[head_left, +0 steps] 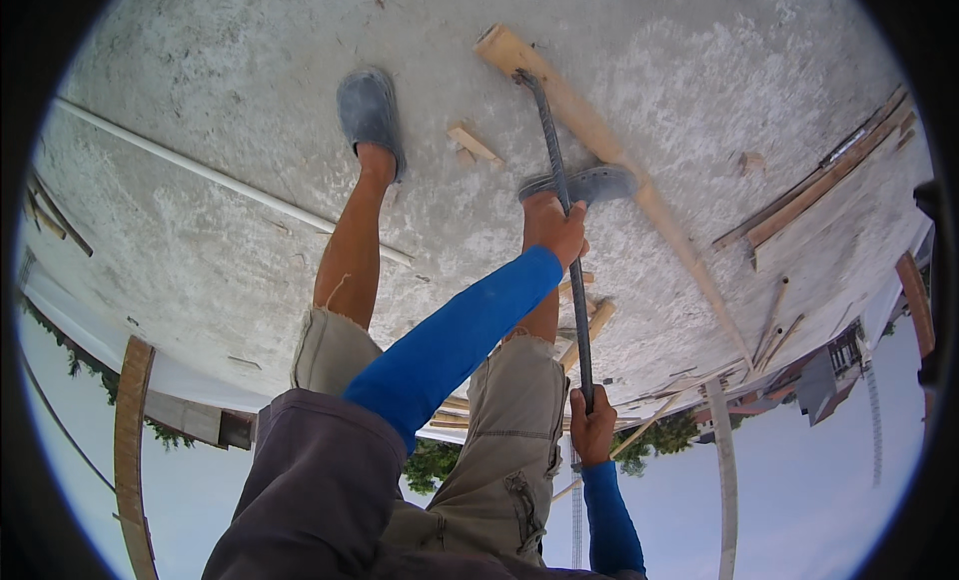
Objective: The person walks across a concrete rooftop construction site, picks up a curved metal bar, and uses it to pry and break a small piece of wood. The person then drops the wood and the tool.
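Observation:
A long dark pry bar (550, 130) of ribbed steel slants across the middle, its bent claw end against the edge of a wooden beam (579, 115). My left hand (555, 228), in a blue sleeve, is wrapped round the shaft about midway. Lower down, my right hand (593, 426) grips the bar's near end. My right foot, in a grey clog (596, 183), is at the beam's side and overlaps it; whether it presses on the wood I cannot tell. The left clog (368, 110) is flat on the concrete.
Small wood offcuts (474, 143) lie between my feet. A white pipe (200, 167) runs along the left of the concrete floor (250, 40). Boards (814, 195) lie at the right, and more wood pieces (599, 320) are by my right leg.

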Demonstrator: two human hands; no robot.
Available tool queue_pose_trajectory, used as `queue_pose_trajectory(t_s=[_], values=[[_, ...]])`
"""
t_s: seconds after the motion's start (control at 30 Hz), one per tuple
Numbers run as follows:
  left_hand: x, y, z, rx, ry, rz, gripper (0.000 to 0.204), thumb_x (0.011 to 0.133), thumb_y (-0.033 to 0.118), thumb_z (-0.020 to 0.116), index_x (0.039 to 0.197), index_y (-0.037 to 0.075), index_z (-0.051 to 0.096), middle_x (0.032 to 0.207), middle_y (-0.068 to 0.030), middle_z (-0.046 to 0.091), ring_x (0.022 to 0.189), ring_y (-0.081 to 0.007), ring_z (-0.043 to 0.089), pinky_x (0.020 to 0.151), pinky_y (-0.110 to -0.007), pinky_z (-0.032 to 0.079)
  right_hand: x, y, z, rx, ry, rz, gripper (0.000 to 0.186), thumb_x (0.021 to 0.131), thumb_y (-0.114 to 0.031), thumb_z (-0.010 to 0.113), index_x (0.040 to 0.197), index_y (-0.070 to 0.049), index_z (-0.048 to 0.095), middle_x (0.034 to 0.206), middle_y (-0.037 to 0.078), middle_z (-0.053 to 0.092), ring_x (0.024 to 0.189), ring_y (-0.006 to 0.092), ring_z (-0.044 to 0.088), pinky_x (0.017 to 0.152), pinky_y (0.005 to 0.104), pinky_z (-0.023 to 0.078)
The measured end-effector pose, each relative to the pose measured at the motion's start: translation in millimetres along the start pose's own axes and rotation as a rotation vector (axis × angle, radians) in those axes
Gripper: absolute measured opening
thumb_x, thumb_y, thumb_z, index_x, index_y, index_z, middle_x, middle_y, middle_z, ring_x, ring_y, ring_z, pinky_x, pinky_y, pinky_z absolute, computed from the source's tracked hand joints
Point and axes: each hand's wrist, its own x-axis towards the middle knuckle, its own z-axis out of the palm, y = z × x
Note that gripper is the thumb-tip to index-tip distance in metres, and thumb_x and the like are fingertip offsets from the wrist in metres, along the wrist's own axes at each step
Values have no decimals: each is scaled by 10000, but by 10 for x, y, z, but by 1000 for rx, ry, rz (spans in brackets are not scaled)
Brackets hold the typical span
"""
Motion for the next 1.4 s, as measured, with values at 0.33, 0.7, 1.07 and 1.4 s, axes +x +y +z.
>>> queue_pose_trajectory(t_s=[0.33,0.7,1.07,1.4], values=[[229,74,377,345,-175,-45,329,987,198,517,961,-130,522,757,-138,635,586,-242,687,517,-311,587,1371,1312,-495,-208,15,-137,321,940,-266,646,790,-34,482,530,168,511,488,368,563,454,409,412],[427,-178,785,134,-81,-219,334,1013,274,459,1026,-60,452,902,-124,586,747,-317,708,694,-465,585,1916,1922,-568,-193,-51,-315,277,941,-309,630,931,-56,517,599,188,579,597,409,614,525,479,477],[640,-294,997,108,-13,-203,389,1009,181,416,1180,-160,340,881,-164,593,713,-327,704,638,-421,616,2547,2267,-624,-216,-61,-485,221,950,-253,618,969,-57,518,583,179,583,560,374,621,509,455,495],[838,-431,1221,123,21,-123,288,1010,131,378,1106,-140,364,919,-173,570,861,-410,690,785,-496,605,3243,2488,-602,-277,-101,-541,241,976,-292,588,992,-64,514,609,192,595,562,360,630,539,438,500]])
